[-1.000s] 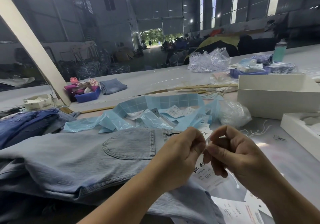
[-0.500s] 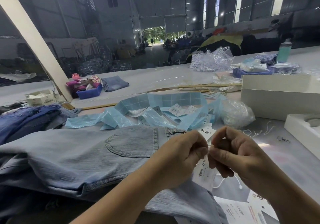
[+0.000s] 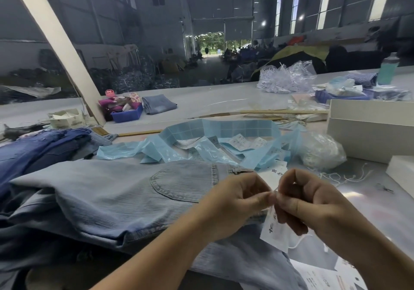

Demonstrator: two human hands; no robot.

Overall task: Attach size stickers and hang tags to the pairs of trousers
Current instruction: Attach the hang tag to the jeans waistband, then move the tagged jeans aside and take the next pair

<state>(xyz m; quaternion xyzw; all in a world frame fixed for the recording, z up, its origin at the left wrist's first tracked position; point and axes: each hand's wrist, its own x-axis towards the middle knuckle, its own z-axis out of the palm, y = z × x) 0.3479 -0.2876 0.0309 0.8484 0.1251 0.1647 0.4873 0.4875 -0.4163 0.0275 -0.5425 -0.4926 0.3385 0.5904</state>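
Pinching the thin white string (image 3: pixel 298 241) between them, the left hand (image 3: pixel 237 202) and right hand (image 3: pixel 313 202) meet fingertip to fingertip, probably to thread or knot it; the hang tag (image 3: pixel 274 231) dangles below, over the pale trousers (image 3: pixel 125 191) spread on the worktop (image 3: pixel 224 101).

The hang tag (image 3: pixel 275 229) and small carton (image 3: pixel 67 119) carry print too blurred to read.

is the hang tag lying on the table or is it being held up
Held up. The hang tag dangles below the fingertips of the left hand and right hand, which pinch its top together above the jeans.
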